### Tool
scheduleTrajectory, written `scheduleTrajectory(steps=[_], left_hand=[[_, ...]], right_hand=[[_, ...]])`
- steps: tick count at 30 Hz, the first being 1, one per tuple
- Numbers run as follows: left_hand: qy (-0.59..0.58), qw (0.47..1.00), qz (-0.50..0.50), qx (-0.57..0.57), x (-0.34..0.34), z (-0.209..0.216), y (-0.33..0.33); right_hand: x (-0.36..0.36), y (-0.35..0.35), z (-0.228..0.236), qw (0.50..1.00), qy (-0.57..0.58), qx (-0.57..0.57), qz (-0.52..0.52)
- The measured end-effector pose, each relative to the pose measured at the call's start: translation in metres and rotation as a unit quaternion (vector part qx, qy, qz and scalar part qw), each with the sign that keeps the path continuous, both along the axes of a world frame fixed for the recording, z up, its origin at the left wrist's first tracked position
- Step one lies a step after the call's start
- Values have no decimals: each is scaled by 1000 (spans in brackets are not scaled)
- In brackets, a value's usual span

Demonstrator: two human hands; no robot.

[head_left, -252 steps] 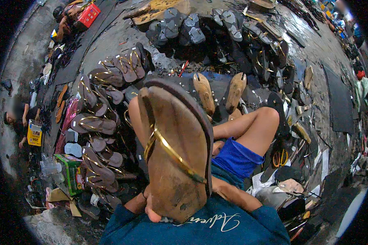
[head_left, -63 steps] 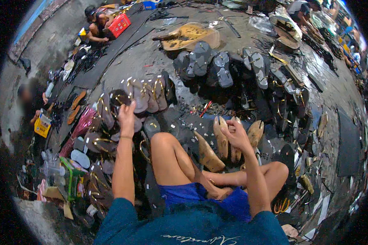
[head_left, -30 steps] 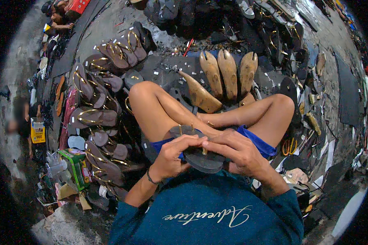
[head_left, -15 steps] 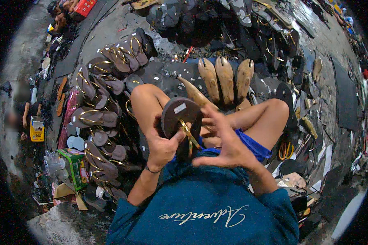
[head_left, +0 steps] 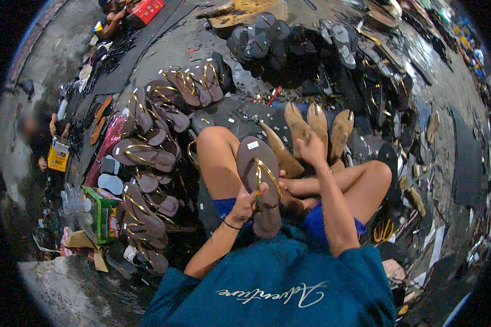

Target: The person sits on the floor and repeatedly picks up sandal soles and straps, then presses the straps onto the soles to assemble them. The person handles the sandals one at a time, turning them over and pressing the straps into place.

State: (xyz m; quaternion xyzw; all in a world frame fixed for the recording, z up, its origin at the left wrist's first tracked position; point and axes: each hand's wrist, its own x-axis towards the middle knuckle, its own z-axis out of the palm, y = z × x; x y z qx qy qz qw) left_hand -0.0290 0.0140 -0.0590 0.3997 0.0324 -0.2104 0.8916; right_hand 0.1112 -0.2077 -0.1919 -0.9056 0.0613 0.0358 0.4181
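My left hand (head_left: pixel 247 206) is closed on the side of a brown flip-flop (head_left: pixel 252 154) with gold straps, held up before my lap with its toe end pointing away. A small white sticker is on the toe end of its footbed. Stretched out over my right leg, my right hand (head_left: pixel 311 151) grips the lower part of the leftmost of three upright wooden shoe lasts (head_left: pixel 295 119). Its fingertips are partly hidden. The other two wooden lasts (head_left: pixel 340 131) stand just right of it, their toe ends slotted. A tapered wooden piece (head_left: pixel 278 150) leans to the left.
Many finished-looking brown and gold flip-flops (head_left: pixel 147 155) lie in rows at my left. A green box (head_left: pixel 105 215) stands beyond them. Dark soles (head_left: pixel 259 41) are heaped at the far side. Scraps and yellow loops (head_left: pixel 383 231) litter the right. Another person sits at far left.
My right hand has gone from open beside the flip-flop to the wooden lasts and closed on one. The left hand has swung the flip-flop's footbed into fuller view. The head view has shifted.
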Motion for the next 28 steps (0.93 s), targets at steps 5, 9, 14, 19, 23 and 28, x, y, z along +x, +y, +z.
scheduleTrajectory(steps=[5, 9, 14, 19, 23, 28], left_hand=[[22, 992, 123, -3, 24, -7, 7], [90, 987, 127, -31, 39, -14, 9], [98, 978, 59, -173, 15, -27, 3], [115, 975, 190, 19, -13, -17, 0], [139, 968, 204, 49, -5, -39, 12], [75, 981, 173, -52, 7, -51, 5]], right_hand=[[-92, -18, 133, 887, 108, 448, -14], [-186, -11, 203, 850, 209, 482, -41], [-198, 34, 224, 987, -22, 84, 135], [-180, 86, 189, 979, -153, -33, 129], [-164, 108, 183, 979, -171, -40, 102], [-164, 95, 191, 969, -234, -21, 77]])
